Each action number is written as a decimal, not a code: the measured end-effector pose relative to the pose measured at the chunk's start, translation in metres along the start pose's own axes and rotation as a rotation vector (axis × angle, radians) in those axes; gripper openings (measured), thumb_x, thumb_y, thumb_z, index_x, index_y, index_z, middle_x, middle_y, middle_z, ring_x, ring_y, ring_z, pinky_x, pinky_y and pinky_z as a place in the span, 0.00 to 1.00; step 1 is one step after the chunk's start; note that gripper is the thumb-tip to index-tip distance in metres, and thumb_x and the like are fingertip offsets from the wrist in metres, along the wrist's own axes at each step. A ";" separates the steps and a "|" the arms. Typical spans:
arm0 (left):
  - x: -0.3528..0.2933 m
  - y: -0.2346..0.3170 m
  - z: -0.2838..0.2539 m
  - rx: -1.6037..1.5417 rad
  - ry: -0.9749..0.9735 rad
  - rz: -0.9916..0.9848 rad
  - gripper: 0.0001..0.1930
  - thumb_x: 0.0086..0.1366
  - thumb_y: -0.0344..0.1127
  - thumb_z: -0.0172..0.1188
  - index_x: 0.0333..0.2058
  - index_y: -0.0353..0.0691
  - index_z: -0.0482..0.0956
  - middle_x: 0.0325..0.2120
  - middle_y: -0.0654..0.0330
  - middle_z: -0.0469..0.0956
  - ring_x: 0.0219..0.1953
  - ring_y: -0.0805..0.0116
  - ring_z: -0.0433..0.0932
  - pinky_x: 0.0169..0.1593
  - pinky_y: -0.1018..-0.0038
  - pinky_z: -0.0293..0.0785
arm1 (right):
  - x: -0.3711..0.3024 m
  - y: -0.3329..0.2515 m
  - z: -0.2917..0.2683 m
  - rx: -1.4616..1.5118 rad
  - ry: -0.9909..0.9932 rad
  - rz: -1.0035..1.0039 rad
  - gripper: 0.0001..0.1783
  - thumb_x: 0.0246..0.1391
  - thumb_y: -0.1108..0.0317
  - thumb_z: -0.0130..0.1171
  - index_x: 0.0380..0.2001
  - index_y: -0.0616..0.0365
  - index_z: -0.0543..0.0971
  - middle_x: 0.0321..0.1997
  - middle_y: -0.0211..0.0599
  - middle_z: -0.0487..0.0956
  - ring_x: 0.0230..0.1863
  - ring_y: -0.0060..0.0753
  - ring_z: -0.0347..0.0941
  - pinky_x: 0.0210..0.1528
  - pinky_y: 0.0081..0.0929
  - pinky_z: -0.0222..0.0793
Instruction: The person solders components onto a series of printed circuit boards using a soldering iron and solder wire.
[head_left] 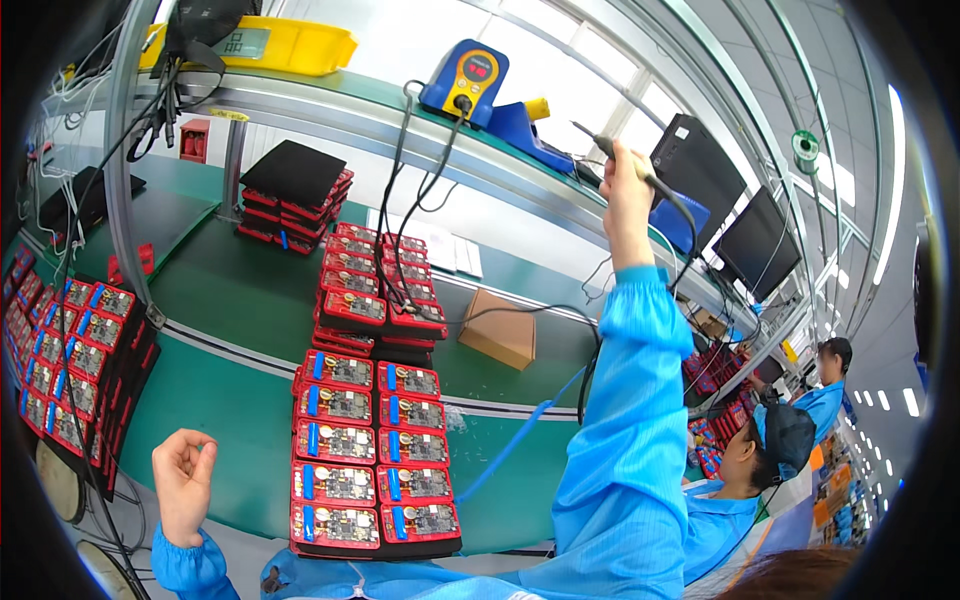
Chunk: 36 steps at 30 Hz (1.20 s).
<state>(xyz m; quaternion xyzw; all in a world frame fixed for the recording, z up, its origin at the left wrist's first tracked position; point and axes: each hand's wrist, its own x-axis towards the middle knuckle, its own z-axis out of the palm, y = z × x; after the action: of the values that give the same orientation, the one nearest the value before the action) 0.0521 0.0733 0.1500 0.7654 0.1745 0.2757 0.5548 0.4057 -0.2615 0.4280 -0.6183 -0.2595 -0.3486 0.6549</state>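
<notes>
My right hand (627, 190) is raised at the shelf, fingers wrapped round a soldering iron (604, 146); its tip points up and to the left. Just left of it is a blue iron stand (530, 136) with a yellow top. A blue and yellow soldering station (468, 80) with a lit display stands further left. My left hand (184, 484) is low at the left, its fingers curled in and nothing showing in them. Between my arms, two columns of red cases with circuit boards (340, 440) lie on the bench, each bearing a blue strip.
More red cases are stacked behind (355, 275) and at the left (85, 340). Black sheets (293, 172) top another stack. A cardboard box (498, 330) lies beside cables. A yellow bin (290, 46) and a computer tower (698, 165) are on the shelf. A co-worker (735, 480) sits at the right.
</notes>
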 end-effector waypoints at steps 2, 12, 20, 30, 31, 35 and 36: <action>-0.001 -0.004 -0.009 -0.009 0.031 -0.010 0.04 0.61 0.23 0.56 0.26 0.34 0.73 0.13 0.75 0.57 0.16 0.88 0.52 0.19 0.83 0.44 | 0.035 0.009 0.009 -0.010 -0.013 0.072 0.12 0.54 0.61 0.58 0.28 0.57 0.71 0.16 0.24 0.66 0.13 0.12 0.55 0.12 0.13 0.48; -0.007 -0.028 -0.031 -0.121 0.092 -0.117 0.01 0.62 0.24 0.55 0.31 0.34 0.72 0.14 0.75 0.55 0.17 0.88 0.51 0.21 0.84 0.43 | 0.107 0.033 0.047 0.125 -0.160 0.673 0.13 0.57 0.64 0.55 0.25 0.61 0.69 0.17 0.28 0.66 0.10 0.13 0.52 0.09 0.07 0.46; -0.001 -0.020 -0.018 -0.105 0.023 -0.141 0.03 0.62 0.24 0.55 0.35 0.34 0.73 0.14 0.76 0.55 0.17 0.89 0.51 0.20 0.84 0.42 | 0.149 0.049 -0.013 0.779 -0.562 1.035 0.21 0.64 0.70 0.39 0.57 0.72 0.59 0.25 0.29 0.67 0.16 0.15 0.60 0.14 0.11 0.62; -0.035 -0.049 0.017 0.135 -0.423 -0.365 0.04 0.59 0.27 0.58 0.31 0.32 0.77 0.13 0.64 0.69 0.15 0.81 0.65 0.18 0.80 0.60 | -0.056 -0.016 -0.009 -0.134 -0.293 0.171 0.20 0.64 0.73 0.42 0.56 0.71 0.64 0.43 0.37 0.74 0.31 0.16 0.68 0.24 0.09 0.63; -0.040 -0.056 0.017 0.175 -0.536 -0.343 0.05 0.59 0.28 0.57 0.31 0.32 0.77 0.14 0.62 0.71 0.15 0.79 0.68 0.20 0.79 0.63 | -0.064 -0.023 -0.053 0.148 -0.517 0.410 0.21 0.65 0.71 0.40 0.59 0.69 0.62 0.44 0.37 0.74 0.32 0.16 0.68 0.30 0.11 0.65; -0.066 -0.072 0.022 0.128 -0.683 -0.437 0.07 0.61 0.31 0.56 0.29 0.31 0.76 0.16 0.58 0.74 0.17 0.76 0.70 0.22 0.77 0.67 | -0.235 -0.049 -0.039 -0.331 -0.914 0.585 0.18 0.45 0.57 0.66 0.29 0.59 0.72 0.28 0.30 0.71 0.25 0.16 0.67 0.27 0.12 0.60; -0.072 -0.072 0.025 0.085 -0.689 -0.444 0.08 0.62 0.31 0.55 0.29 0.31 0.76 0.16 0.59 0.73 0.17 0.77 0.70 0.22 0.77 0.66 | -0.273 -0.038 -0.042 -0.370 -1.059 0.665 0.21 0.40 0.61 0.71 0.33 0.60 0.73 0.29 0.30 0.73 0.23 0.20 0.69 0.25 0.18 0.63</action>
<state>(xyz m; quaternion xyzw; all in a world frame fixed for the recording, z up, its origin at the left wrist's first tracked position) 0.0132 0.0365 0.0598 0.7789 0.1506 -0.1303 0.5948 0.2024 -0.2660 0.2367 -0.8563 -0.2776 0.1853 0.3941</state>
